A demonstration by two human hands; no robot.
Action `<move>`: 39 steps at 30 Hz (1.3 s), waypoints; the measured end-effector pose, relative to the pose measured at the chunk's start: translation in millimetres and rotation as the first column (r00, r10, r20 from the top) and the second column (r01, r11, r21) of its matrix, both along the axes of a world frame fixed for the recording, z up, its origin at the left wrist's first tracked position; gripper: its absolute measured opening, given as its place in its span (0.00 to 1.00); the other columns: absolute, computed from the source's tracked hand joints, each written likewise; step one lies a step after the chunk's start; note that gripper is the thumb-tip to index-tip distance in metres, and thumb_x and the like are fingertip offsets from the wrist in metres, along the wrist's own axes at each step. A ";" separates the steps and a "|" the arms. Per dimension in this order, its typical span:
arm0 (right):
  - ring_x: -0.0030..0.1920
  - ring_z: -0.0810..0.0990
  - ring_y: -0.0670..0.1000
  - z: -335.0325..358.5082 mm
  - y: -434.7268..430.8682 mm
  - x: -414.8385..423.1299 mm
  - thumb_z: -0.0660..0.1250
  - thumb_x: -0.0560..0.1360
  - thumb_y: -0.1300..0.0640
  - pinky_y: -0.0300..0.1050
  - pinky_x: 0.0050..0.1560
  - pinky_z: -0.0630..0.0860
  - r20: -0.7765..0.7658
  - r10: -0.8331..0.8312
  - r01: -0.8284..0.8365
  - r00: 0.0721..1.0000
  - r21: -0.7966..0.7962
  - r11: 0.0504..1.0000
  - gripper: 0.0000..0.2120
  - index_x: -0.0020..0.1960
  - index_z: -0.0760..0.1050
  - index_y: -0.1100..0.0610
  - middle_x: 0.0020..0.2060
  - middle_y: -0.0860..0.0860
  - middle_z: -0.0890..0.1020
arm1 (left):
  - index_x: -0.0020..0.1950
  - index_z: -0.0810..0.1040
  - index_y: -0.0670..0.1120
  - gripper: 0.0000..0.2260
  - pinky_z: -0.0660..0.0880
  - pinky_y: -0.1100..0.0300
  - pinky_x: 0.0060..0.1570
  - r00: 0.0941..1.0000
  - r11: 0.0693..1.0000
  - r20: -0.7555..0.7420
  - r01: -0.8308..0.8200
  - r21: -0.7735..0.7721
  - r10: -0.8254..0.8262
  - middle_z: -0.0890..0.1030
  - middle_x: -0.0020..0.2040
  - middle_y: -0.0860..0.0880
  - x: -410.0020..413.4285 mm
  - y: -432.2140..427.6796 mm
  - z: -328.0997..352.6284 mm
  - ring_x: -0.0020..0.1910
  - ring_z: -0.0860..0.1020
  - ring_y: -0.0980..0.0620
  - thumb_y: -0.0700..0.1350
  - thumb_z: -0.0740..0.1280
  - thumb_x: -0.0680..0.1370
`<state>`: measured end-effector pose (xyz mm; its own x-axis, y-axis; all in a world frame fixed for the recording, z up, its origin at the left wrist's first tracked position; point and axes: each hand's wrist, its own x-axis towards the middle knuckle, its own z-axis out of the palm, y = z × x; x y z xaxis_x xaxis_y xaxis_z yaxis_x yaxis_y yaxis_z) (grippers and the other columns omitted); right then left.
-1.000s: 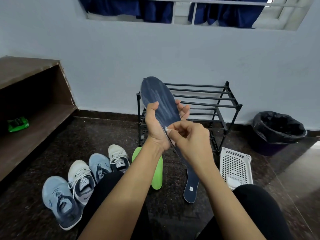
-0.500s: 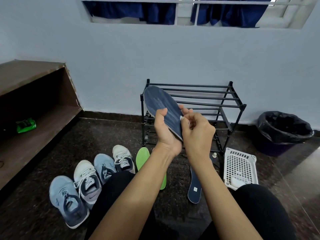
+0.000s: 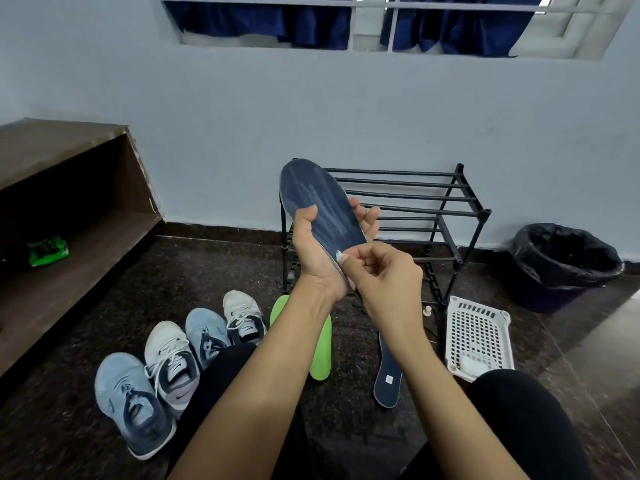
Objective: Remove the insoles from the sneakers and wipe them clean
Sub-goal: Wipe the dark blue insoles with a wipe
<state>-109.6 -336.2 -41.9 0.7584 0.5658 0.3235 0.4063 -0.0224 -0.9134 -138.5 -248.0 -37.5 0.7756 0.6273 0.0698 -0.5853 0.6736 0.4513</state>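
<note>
Over dark floor, left hand grips insole, right hand pinches wipe.

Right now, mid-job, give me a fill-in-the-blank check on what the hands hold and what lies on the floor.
The left hand holds up a dark blue ____.
The right hand pinches a small ____ wipe against it.
The floor insole nearest the sneakers is ____.
The sneakers number ____.
Missing words: insole; white; green; four.
</note>
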 end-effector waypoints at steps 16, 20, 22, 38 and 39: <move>0.32 0.78 0.40 -2.5 9.2 13.1 0.71 0.72 0.60 0.31 0.39 0.73 0.166 -0.156 0.147 0.974 0.061 0.987 0.04 0.38 0.80 0.57 0.35 0.47 0.84 | 0.49 0.76 0.42 0.17 0.78 0.56 0.48 0.997 0.992 -0.072 0.035 0.122 -0.027 0.80 0.42 0.48 0.9 -10.6 -5.3 0.44 0.81 0.50 0.54 0.60 0.71; 0.27 0.76 0.41 0.8 -0.4 8.3 0.73 0.70 0.58 0.30 0.33 0.70 -0.030 0.057 -0.059 0.998 -0.059 0.997 0.02 0.38 0.82 0.55 0.25 0.44 0.79 | 0.49 0.78 0.38 0.18 0.77 0.54 0.59 0.999 0.999 -0.021 -0.029 0.041 0.030 0.80 0.43 0.45 -0.5 -0.9 -1.5 0.48 0.81 0.45 0.52 0.65 0.70; 0.27 0.76 0.40 -0.2 -1.4 7.7 0.73 0.70 0.59 0.30 0.33 0.70 -0.073 0.047 -0.050 0.996 -0.041 0.998 0.02 0.39 0.82 0.55 0.25 0.43 0.79 | 0.48 0.79 0.38 0.18 0.76 0.53 0.61 0.999 0.999 -0.016 -0.030 0.039 0.031 0.80 0.43 0.44 1.1 -2.0 -0.9 0.48 0.82 0.45 0.52 0.65 0.69; 0.32 0.78 0.43 -5.0 14.3 15.8 0.71 0.72 0.60 0.25 0.38 0.70 0.188 -0.231 0.216 0.955 0.093 0.972 0.03 0.39 0.79 0.58 0.31 0.44 0.80 | 0.50 0.74 0.44 0.16 0.76 0.56 0.48 0.998 0.988 -0.064 0.022 0.152 -0.013 0.77 0.45 0.47 2.9 -14.7 -8.6 0.45 0.78 0.50 0.53 0.62 0.69; 0.33 0.79 0.43 -3.1 11.7 13.3 0.71 0.72 0.60 0.28 0.39 0.72 0.188 -0.188 0.178 0.964 0.071 0.982 0.03 0.39 0.80 0.58 0.30 0.44 0.80 | 0.50 0.75 0.43 0.17 0.75 0.56 0.50 0.997 0.990 -0.074 0.024 0.140 -0.014 0.78 0.45 0.47 2.0 -13.2 -8.6 0.46 0.79 0.50 0.54 0.61 0.69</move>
